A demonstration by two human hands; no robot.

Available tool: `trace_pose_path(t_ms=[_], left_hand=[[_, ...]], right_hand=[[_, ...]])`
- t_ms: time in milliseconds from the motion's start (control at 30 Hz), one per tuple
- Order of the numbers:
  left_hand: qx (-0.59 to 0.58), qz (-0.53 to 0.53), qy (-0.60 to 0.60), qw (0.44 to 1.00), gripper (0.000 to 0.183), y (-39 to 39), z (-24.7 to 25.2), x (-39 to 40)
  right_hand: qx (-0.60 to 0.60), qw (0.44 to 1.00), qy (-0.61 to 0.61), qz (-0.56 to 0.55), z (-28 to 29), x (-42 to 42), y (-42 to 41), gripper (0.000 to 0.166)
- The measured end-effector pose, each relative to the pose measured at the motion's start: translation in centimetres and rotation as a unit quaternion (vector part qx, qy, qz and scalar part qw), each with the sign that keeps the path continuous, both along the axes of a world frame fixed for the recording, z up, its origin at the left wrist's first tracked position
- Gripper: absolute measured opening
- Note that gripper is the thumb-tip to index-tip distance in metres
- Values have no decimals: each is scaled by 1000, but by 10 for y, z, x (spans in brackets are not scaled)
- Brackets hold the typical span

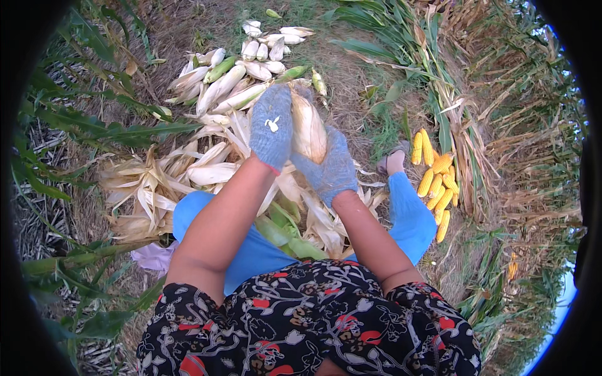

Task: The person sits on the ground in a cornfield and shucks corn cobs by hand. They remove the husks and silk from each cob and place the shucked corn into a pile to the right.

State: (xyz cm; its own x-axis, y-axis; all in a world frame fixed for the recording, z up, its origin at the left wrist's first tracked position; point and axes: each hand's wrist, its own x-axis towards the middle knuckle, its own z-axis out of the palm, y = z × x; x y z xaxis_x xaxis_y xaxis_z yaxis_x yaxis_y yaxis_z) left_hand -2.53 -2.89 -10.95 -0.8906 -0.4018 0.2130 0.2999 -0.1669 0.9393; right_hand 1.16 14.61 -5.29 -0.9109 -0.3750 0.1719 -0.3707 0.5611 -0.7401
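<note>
An ear of corn in its dry, pale husk is held between my two hands, above a heap of stripped husks. My left hand, in a grey knit glove with a white scrap stuck on its back, grips the ear's left side near its far end. Around the near end curls my gloved right hand. The fingertips of both hands are partly hidden behind the ear. No kernels show on the held ear.
Unhusked ears lie piled beyond my hands. Husked yellow cobs form a heap at the right, beside cut corn stalks. Green leaves reach in from the left. Green husks lie between my legs.
</note>
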Motion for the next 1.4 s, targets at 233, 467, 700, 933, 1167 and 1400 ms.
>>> trace_pose_path(t_ms=[233,467,700,933,1167,1400], left_hand=[[-12,50,-19,998,32,5,15,5],[-386,154,23,909,24,3,51,15],[-25,28,23,999,28,21,57,19],[-490,173,1,855,35,12,58,26],[-425,165,47,889,38,15,64,26],[-298,114,30,947,41,11,52,20]], right_hand=[[-38,999,-29,7,-2,1,-1,96],[-119,989,-87,9,-9,-1,-1,99],[-36,999,10,-28,-4,0,2,84],[-82,996,-18,-23,-11,2,0,93],[-265,958,-107,12,-23,-4,-7,87],[-344,917,-201,31,-22,-1,-6,85]])
